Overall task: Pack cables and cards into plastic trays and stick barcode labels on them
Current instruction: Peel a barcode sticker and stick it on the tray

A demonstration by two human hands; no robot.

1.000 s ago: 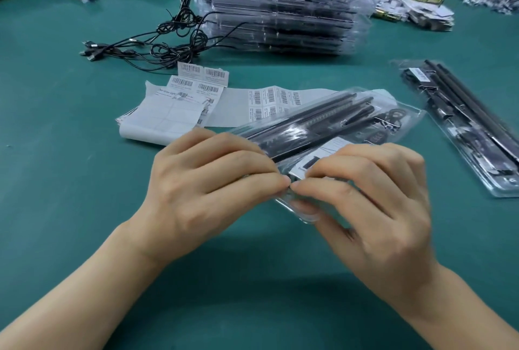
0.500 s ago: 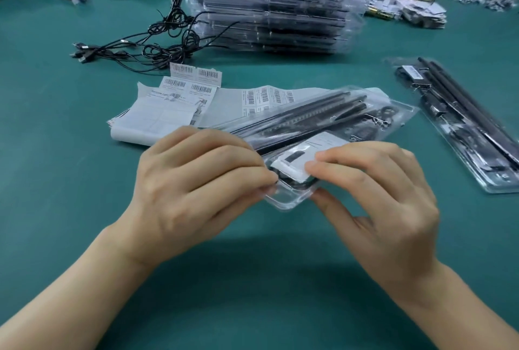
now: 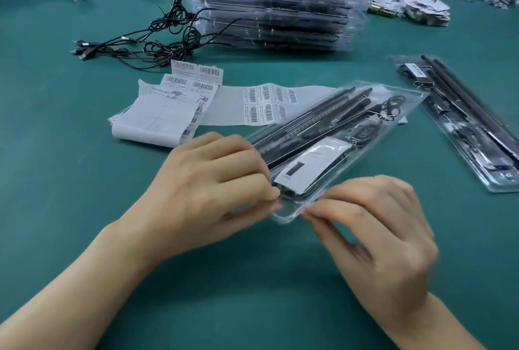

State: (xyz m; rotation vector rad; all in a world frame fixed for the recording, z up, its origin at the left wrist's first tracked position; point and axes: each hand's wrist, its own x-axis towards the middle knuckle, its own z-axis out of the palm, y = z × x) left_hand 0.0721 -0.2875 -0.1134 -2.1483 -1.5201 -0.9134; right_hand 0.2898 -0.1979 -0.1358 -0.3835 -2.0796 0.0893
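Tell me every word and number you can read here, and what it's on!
No text is clear enough to quote.
On the barcode labels: bars show, print too small.
On the white card in the tray: print blurred.
On the other tray, its sticker: blurred.

Tray (image 3: 331, 150): clear glossy plastic, glare streaks; white paper card (image 3: 311, 165) inside. Table cover (image 3: 70, 153): matt teal. Label sheets (image 3: 179, 105) at 11 o'clock: white matt paper. Cables (image 3: 157, 40): black.
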